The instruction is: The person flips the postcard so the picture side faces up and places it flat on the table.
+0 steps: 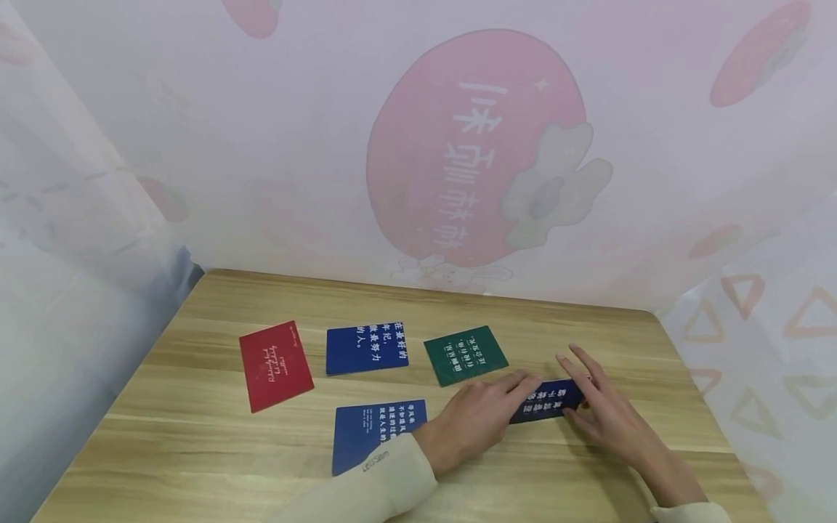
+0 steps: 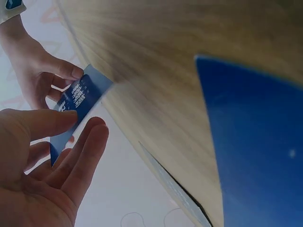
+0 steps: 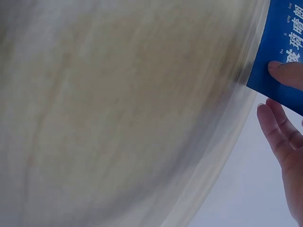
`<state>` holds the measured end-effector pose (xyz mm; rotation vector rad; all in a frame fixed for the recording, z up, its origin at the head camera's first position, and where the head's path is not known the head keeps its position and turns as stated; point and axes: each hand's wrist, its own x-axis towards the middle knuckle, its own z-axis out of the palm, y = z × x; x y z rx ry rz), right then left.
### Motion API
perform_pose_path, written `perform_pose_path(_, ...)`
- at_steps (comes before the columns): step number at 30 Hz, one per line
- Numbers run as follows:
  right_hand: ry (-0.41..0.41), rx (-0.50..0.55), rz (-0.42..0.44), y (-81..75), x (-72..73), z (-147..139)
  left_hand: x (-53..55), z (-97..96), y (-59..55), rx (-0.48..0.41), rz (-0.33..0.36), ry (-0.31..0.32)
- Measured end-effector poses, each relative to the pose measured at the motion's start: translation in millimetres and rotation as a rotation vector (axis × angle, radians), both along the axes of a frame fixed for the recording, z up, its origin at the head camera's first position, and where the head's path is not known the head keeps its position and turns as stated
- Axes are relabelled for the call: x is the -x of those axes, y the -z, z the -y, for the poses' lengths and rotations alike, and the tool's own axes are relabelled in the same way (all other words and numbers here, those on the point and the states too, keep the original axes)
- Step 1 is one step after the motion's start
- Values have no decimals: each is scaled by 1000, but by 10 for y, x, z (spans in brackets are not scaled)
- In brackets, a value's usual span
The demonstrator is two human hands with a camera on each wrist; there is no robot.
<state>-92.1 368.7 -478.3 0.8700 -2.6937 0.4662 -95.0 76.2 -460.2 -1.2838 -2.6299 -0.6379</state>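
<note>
Both hands hold a dark blue card [image 1: 548, 402] with white lettering, tilted up from the wooden table toward the right side. My left hand [image 1: 474, 420] pinches its left end, thumb on the printed face and fingers behind, as the left wrist view shows. At the opposite end my right hand [image 1: 611, 415] pinches the card between thumb and fingers, some fingers standing extended. In the right wrist view, the right thumb [image 3: 288, 74] presses on the blue face near a corner. Just beyond the left hand lies a green card [image 1: 466, 356] with white writing.
On the wooden table [image 1: 216, 465] lie a red card [image 1: 276, 367] at left and a blue card [image 1: 356, 352] beside it. Another blue card [image 1: 356, 430] lies nearer, partly covered by the left sleeve [image 1: 386, 476]. A pale printed curtain [image 1: 294, 145] hangs behind.
</note>
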Motion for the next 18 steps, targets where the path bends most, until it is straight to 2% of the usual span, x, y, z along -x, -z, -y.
perform_pose_path(13, 33, -6, 38, 18, -43, 14, -13, 2, 39, 27, 10, -10)
perform_pose_path(18, 46, -54, 9, 16, -50, 24, -13, -3, 39, 43, 4, -24)
